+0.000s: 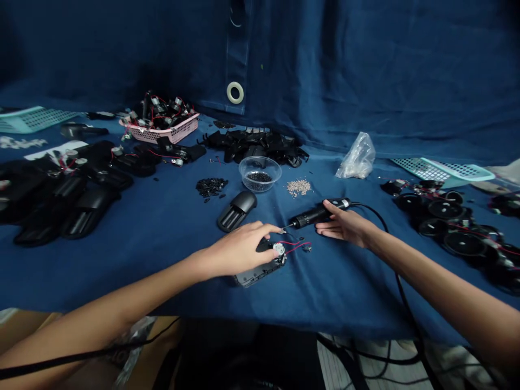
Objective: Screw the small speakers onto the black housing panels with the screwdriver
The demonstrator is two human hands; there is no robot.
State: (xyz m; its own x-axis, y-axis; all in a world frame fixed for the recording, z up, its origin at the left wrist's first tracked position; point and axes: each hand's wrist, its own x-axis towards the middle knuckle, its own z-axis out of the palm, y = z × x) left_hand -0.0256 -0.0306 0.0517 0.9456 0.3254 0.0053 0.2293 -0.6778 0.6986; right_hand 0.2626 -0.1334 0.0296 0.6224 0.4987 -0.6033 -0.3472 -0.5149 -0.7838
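Observation:
My left hand [238, 250] lies over a black plastic housing [254, 277] with its thumb against a small round motor [278, 248]. Its index finger reaches out to the tip of a black corded electric screwdriver [311, 216], where a small pale bit shows, too small to name. My right hand [347, 225] holds that screwdriver from the right, thumb on top and fingers below, the bit pointing left. Red wires [293, 244] run from the motor to a small part on the cloth. Beyond my left hand sits a black rounded cover [238, 211].
Behind are a clear bowl [260, 165] of dark screws, a pile of black pieces [211, 187], silvery screws [298, 187] and a plastic bag [358, 157]. Wired assemblies fill a pink basket [179, 130]. More housings [87, 211] lie left, round black parts [463, 238] right.

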